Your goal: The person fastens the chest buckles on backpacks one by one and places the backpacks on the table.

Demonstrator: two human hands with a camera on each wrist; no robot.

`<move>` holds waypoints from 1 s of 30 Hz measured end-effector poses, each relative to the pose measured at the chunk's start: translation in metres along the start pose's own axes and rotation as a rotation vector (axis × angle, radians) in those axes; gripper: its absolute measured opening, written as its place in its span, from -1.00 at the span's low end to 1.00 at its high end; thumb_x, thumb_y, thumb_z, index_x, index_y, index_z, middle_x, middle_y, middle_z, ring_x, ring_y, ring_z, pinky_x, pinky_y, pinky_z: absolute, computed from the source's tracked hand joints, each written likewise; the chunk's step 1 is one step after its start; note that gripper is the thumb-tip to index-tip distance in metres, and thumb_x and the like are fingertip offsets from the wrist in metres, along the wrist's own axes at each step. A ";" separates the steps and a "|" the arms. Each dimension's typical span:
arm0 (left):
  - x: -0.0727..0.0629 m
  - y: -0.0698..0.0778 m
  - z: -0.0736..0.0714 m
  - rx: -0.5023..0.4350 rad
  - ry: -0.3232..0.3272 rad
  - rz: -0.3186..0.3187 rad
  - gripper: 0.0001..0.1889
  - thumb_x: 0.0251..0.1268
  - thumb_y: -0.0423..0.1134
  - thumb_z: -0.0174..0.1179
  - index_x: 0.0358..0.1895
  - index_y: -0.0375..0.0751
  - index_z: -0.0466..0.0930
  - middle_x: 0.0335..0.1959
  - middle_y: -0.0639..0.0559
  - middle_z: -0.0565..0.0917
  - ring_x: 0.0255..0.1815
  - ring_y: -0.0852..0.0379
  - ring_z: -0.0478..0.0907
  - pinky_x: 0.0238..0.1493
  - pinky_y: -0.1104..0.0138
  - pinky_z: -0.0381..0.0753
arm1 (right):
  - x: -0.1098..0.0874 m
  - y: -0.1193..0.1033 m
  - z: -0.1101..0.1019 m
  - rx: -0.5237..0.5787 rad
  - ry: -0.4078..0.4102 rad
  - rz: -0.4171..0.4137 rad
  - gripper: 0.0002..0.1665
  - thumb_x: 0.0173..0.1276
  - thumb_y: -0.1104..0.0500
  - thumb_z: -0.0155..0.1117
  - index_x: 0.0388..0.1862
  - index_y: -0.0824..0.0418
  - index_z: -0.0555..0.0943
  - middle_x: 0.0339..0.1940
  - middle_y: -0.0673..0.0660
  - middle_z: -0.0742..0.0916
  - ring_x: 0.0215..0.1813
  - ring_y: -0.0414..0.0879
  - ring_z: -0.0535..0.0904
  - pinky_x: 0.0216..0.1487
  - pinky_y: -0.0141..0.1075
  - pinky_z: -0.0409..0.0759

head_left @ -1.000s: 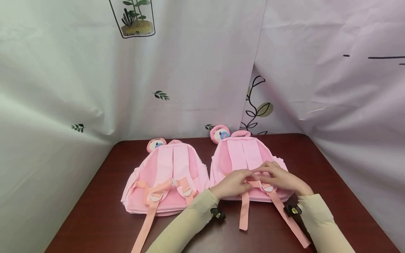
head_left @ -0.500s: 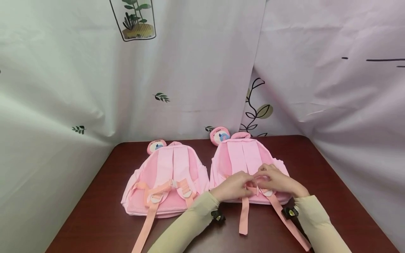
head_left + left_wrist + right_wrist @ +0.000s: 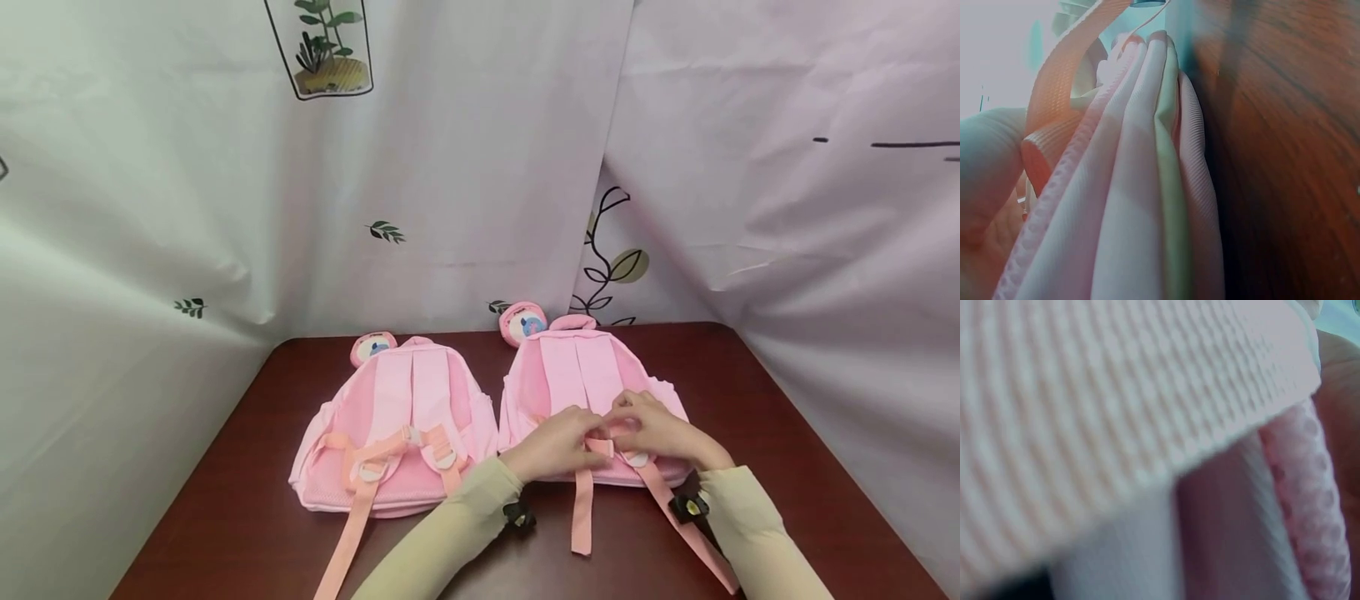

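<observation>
A pink backpack point(image 3: 577, 362) lies on the table at the right in the head view, its shoulder straps facing up. My left hand point(image 3: 553, 447) pinches an orange strap point(image 3: 597, 447) low on its back panel. Close by, my right hand point(image 3: 660, 433) has thumb and fingers curled together on the same webbing; the pinched part is mostly hidden. In the left wrist view, a loop of orange webbing point(image 3: 1054, 87) rises beside the backpack's piped edge point(image 3: 1169, 162). Ribbed webbing point(image 3: 1116, 406) fills much of the right wrist view, blurred.
A second pink backpack point(image 3: 412, 383) lies left of the first, its orange straps joined by a buckle point(image 3: 412, 435). Round pink pouches hang at both bags' tops. Loose strap tails point(image 3: 582, 512) trail over the dark red table point(image 3: 795, 467). A printed white curtain point(image 3: 480, 167) stands behind.
My two hands have drawn together at the strap and dipped slightly, then parted a little. The white piece on the strap seen earlier is now mostly hidden. Both backpacks stay in place.
</observation>
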State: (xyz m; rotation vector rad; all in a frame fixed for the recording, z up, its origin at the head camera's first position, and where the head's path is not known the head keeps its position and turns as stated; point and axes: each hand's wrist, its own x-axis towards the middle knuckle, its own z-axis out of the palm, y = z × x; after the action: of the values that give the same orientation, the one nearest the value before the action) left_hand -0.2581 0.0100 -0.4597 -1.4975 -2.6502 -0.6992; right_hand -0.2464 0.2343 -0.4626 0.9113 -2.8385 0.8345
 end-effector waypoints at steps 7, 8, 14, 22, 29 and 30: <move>-0.002 0.002 -0.001 -0.006 0.037 -0.004 -0.74 0.32 -0.03 0.35 -0.08 -0.09 0.69 -0.32 0.23 0.63 -0.27 0.34 0.45 -0.16 0.58 0.41 | 0.001 -0.003 0.004 0.016 0.026 0.077 -0.68 0.04 0.18 0.49 -0.15 0.08 0.81 -0.22 -0.07 0.53 -0.10 -0.06 0.35 -0.17 -0.21 0.34; -0.002 0.002 -0.002 -0.004 0.046 0.002 -0.74 0.33 -0.02 0.35 -0.08 -0.10 0.69 -0.33 0.22 0.63 -0.27 0.33 0.46 -0.16 0.58 0.41 | 0.002 -0.003 0.004 0.017 0.034 0.080 -0.69 0.03 0.20 0.48 -0.16 0.09 0.81 -0.22 -0.06 0.53 -0.11 -0.06 0.36 -0.17 -0.20 0.34; -0.003 0.000 -0.005 -0.040 0.100 0.008 -0.72 0.38 0.01 0.31 -0.07 -0.11 0.67 -0.32 0.20 0.59 -0.27 0.34 0.45 -0.17 0.59 0.41 | 0.002 -0.004 0.004 0.004 0.057 0.047 -0.73 0.11 0.18 0.51 -0.16 0.16 0.80 -0.23 -0.05 0.54 -0.12 -0.06 0.36 -0.16 -0.21 0.36; -0.005 -0.005 -0.009 -0.220 0.199 -0.034 -0.71 0.46 -0.04 0.24 0.05 -0.14 0.63 -0.11 0.12 0.63 -0.11 0.37 0.52 0.03 0.59 0.47 | -0.001 -0.006 -0.003 0.033 0.084 0.022 -0.87 0.27 0.04 0.49 -0.26 0.04 0.77 -0.23 -0.06 0.58 -0.10 -0.08 0.39 -0.10 -0.17 0.39; -0.004 -0.009 -0.021 -0.402 0.288 -0.044 -0.75 0.49 -0.18 0.21 0.06 -0.24 0.57 -0.06 0.00 0.63 0.02 0.27 0.59 0.08 0.52 0.54 | -0.003 -0.009 -0.018 0.170 0.132 0.136 -0.70 0.37 0.04 0.41 0.01 0.13 0.71 -0.03 0.03 0.70 0.12 0.05 0.52 0.14 0.05 0.53; -0.004 -0.010 -0.022 -0.420 0.302 -0.044 -0.75 0.49 -0.19 0.20 0.07 -0.25 0.57 -0.06 -0.02 0.63 0.02 0.25 0.59 0.07 0.51 0.55 | -0.003 -0.010 -0.021 0.179 0.146 0.153 -0.66 0.37 0.03 0.41 0.05 0.15 0.69 -0.02 0.06 0.70 0.12 0.07 0.53 0.13 0.09 0.53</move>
State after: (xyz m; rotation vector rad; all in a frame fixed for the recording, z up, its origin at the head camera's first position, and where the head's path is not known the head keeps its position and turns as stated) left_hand -0.2684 -0.0066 -0.4442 -1.2726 -2.4113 -1.4305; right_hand -0.2404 0.2398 -0.4408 0.6233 -2.7673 1.1377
